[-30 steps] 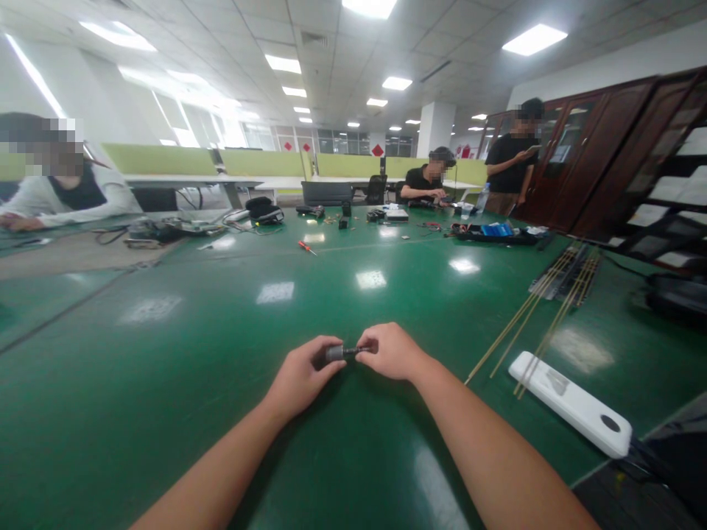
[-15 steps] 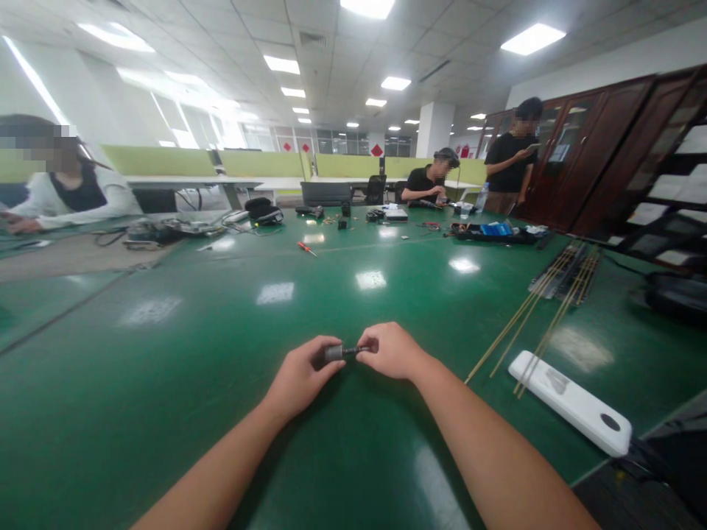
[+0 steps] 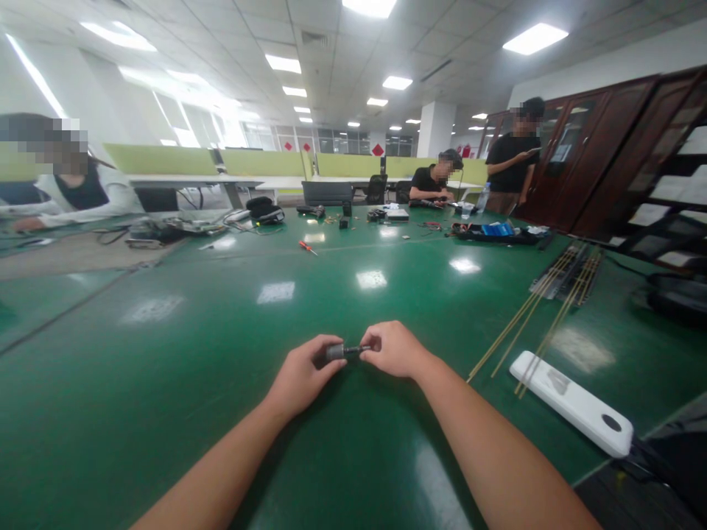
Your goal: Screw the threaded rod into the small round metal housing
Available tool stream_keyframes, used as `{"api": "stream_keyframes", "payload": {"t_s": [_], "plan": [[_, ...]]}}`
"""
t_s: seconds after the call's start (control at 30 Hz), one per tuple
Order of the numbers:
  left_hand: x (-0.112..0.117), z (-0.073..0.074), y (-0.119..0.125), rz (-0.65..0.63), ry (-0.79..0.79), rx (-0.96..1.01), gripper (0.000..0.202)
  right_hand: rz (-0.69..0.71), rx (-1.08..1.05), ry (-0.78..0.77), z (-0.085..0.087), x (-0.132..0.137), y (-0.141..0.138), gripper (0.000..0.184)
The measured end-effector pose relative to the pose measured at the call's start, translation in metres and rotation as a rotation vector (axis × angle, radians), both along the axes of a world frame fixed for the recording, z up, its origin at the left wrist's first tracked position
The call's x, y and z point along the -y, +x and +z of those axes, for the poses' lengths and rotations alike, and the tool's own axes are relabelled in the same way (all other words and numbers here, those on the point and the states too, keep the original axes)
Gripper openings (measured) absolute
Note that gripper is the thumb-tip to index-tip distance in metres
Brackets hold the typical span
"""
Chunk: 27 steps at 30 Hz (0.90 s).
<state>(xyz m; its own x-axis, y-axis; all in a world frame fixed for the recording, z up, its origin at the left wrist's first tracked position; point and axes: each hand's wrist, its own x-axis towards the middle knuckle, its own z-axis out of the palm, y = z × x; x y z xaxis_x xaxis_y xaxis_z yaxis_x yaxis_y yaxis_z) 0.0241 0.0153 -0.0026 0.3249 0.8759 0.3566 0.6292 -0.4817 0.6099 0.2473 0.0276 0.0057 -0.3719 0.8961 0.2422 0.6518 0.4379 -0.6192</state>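
Over green tbl (image 3: 221,309), L hand (image 3: 301,374) pinches grey cyl (image 3: 334,352), R hand (image 3: 393,350) its R-pointing thin end (image 3: 353,351), long axis crosswise.

Bright ceiling panels (image 3: 535,39) and washed-out windows (image 3: 221,121) at left light the room, throwing square glare (image 3: 372,280) onto the glossy table (image 3: 166,383), with soft shadow beneath the forearms (image 3: 232,456). Edges look stretched, and the small held part (image 3: 335,352) seems too soft to read.
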Motion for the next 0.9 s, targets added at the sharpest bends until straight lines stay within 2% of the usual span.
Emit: {"api": "stream_keyframes", "payload": {"t_s": [0.9], "plan": [[-0.0006,-0.0012,-0.0008,0.021,-0.012,0.019,0.028,-0.029,-0.007,0.007,-0.0035,-0.0035,0.0048,0.011]]}}
